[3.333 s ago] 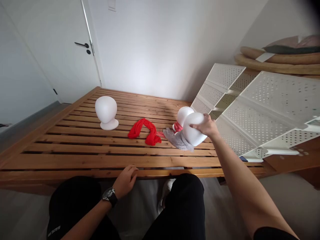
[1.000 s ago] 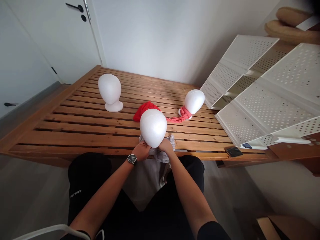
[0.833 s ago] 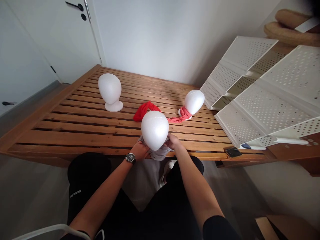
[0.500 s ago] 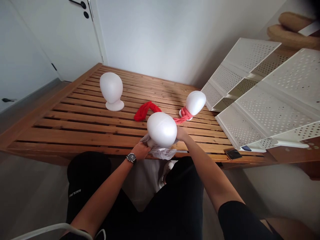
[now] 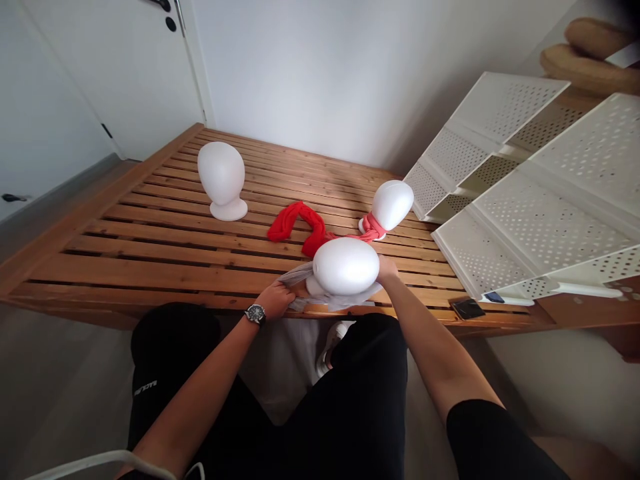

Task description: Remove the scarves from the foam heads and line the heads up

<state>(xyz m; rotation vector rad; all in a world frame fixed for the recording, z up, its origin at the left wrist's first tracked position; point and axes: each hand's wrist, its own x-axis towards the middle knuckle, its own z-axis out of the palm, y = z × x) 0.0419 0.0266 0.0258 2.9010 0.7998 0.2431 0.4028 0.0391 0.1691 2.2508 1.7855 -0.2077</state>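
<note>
Three white foam heads are on the slatted wooden platform (image 5: 150,267). The nearest foam head (image 5: 346,266) lies tipped on its side at the platform's near edge, about midway along it, with a grey scarf (image 5: 300,275) gathered around its neck end. The left hand (image 5: 274,299), with a wristwatch just behind it, is closed on the grey scarf at the head's left side, right at the near edge. The right hand (image 5: 386,269) is pressed against the right side of the same head; its fingers are hidden behind the foam, so how far they are spread cannot be told. A second foam head (image 5: 221,174) stands upright on its base toward the far left part of the platform, bare and well apart from the hands. A third foam head (image 5: 393,205) stands toward the far right edge, with a pink scarf (image 5: 369,230) around its neck. One loose red scarf (image 5: 299,224) lies on the slats between the second and third heads, just beyond the head in hand. That makes three scarves: grey, pink and red. Two white perforated panels (image 5: 530,213) lean at the platform's right edge, and one small dark flat object (image 5: 466,307) lies at the near right corner.
</note>
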